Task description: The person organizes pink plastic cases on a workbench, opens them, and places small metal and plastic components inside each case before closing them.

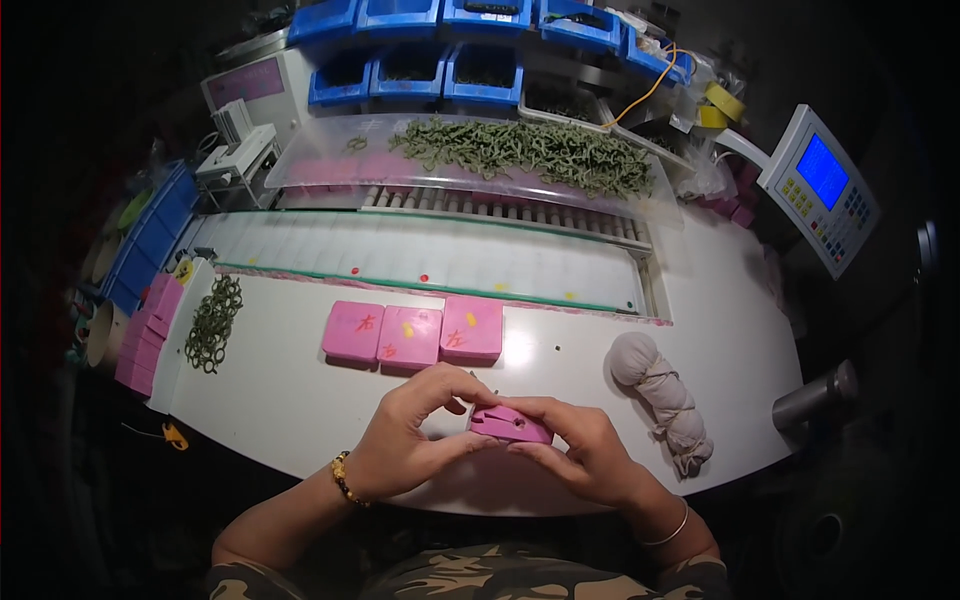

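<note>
Left on the white surface (270, 400) lies a loose spread of green rings (213, 325); then three pink blocks (411, 333) sit side by side. Nearer the person, the left hand (398, 432) pinches the left part of a held mould (508, 430), forefinger above and thumb below. This pink piece, slotted and holed, sits between both hands over the surface; it looks light, firm yet slightly rubbery, probably grippy, its thin slotted edge likeliest to tear. The solid outer ends seem the best hold. The right hand (588, 438) clamps its right part; beyond lies a tied cloth bundle (663, 395).
</note>
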A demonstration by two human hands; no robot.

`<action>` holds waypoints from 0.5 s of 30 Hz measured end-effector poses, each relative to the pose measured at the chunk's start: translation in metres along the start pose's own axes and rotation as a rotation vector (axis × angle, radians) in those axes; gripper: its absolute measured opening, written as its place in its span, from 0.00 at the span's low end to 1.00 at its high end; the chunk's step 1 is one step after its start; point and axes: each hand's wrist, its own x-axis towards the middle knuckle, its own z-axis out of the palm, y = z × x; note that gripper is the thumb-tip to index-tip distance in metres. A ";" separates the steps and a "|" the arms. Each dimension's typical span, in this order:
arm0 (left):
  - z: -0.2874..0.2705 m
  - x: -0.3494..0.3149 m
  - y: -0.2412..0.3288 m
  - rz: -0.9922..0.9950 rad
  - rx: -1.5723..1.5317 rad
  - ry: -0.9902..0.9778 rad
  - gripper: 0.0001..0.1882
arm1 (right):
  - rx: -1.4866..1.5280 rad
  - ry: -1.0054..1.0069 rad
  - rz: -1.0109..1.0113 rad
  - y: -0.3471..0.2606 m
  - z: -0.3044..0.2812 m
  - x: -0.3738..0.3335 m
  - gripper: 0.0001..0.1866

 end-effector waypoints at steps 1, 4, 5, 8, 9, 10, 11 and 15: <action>0.000 0.000 -0.001 0.006 -0.060 -0.009 0.17 | 0.043 -0.021 0.021 -0.001 -0.001 0.000 0.23; -0.002 -0.002 0.006 0.020 -0.010 -0.009 0.16 | 0.161 -0.034 0.064 -0.001 -0.002 0.000 0.23; -0.002 -0.002 0.007 0.023 0.003 0.001 0.16 | 0.238 -0.028 0.090 0.000 -0.002 0.000 0.22; 0.000 -0.002 0.007 0.015 -0.018 0.062 0.15 | 0.399 0.041 0.141 0.001 0.001 0.004 0.20; 0.000 -0.003 0.006 0.015 -0.017 0.062 0.15 | 0.399 0.041 0.140 0.003 0.000 0.002 0.20; 0.000 -0.005 0.003 -0.046 -0.091 0.072 0.17 | 0.384 0.029 0.172 0.008 -0.002 0.000 0.19; 0.000 -0.006 0.002 -0.108 -0.165 0.082 0.19 | 0.369 0.017 0.204 0.011 -0.003 -0.001 0.19; 0.000 -0.005 0.001 -0.214 -0.245 0.064 0.18 | 0.370 0.030 0.254 0.009 -0.001 0.002 0.16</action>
